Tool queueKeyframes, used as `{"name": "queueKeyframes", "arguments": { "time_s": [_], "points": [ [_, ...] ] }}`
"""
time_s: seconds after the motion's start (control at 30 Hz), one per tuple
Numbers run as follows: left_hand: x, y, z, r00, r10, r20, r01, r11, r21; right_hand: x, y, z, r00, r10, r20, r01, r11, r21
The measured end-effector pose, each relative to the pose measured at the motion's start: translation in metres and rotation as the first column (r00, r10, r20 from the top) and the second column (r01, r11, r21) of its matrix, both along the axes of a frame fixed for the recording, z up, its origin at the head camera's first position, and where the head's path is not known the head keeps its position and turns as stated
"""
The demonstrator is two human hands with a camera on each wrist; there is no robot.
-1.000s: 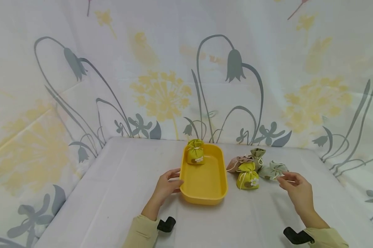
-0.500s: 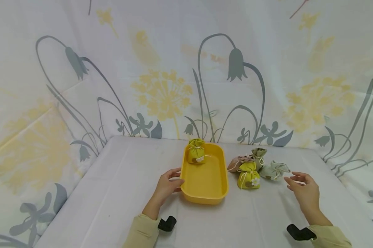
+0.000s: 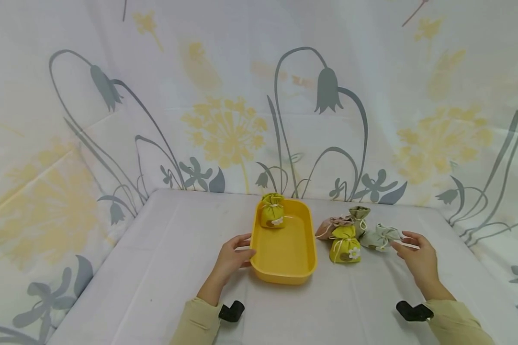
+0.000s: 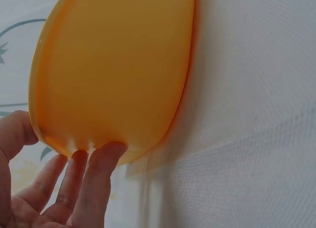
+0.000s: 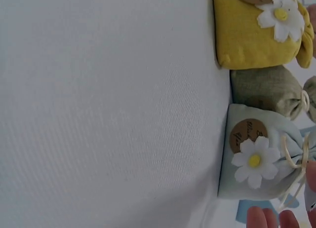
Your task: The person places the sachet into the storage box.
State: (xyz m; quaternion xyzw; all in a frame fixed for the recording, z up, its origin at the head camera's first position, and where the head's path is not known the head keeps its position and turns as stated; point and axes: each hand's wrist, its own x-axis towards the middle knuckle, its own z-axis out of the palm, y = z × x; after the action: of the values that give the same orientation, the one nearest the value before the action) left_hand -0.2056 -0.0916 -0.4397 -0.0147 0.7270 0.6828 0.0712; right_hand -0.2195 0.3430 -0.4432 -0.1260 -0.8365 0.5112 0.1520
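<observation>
In the head view, my left hand (image 3: 232, 255) grips the left side of a yellow plastic tray (image 3: 282, 278). The left wrist view has the thumb at the tray's rim and the fingers against its outer wall. A yellow-green drawstring sachet (image 3: 272, 215) sits in the tray's far left corner. To the right, my right hand (image 3: 420, 261) is beside the tied neck of a pale grey-green sachet (image 3: 376, 238), thumb and fingers apart. The right wrist view shows this sachet's white flower (image 5: 255, 161) and cord; contact with the hand is unclear.
Beside the pale sachet stand another yellow-green sachet (image 3: 345, 251), a pinkish one (image 3: 326, 229) and an olive-brown one (image 3: 358, 220), close together. A white cloth covers the table (image 3: 177, 230). A flower-printed curtain (image 3: 242, 72) hangs behind its far edge.
My right hand first drew away rightward from the pale sachet, then came back left towards its neck. The left hand and tray look unchanged.
</observation>
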Motion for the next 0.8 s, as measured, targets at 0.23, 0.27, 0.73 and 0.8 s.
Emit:
{"name": "queueKeyframes", "arguments": {
  "time_s": [0.23,0.27,0.73,0.8],
  "points": [
    [-0.007,0.000,-0.015,1.000,0.025,-0.004,-0.025,1.000,-0.012,-0.013,0.006,-0.001,0.989,0.125,-0.078,-0.126,0.992,-0.002],
    [-0.007,0.000,-0.015,1.000,0.028,-0.003,-0.028,1.000,-0.014,-0.014,0.006,-0.002,0.988,0.129,-0.086,-0.131,0.991,-0.015],
    [-0.006,0.000,-0.013,1.000,0.022,-0.008,-0.022,1.000,-0.009,-0.015,-0.003,0.010,0.987,0.149,-0.059,-0.153,0.986,-0.071],
    [-0.006,-0.001,-0.014,1.000,0.021,-0.007,-0.021,1.000,-0.012,-0.015,-0.004,0.009,0.988,0.139,-0.074,-0.146,0.984,-0.101]
  ]
}}
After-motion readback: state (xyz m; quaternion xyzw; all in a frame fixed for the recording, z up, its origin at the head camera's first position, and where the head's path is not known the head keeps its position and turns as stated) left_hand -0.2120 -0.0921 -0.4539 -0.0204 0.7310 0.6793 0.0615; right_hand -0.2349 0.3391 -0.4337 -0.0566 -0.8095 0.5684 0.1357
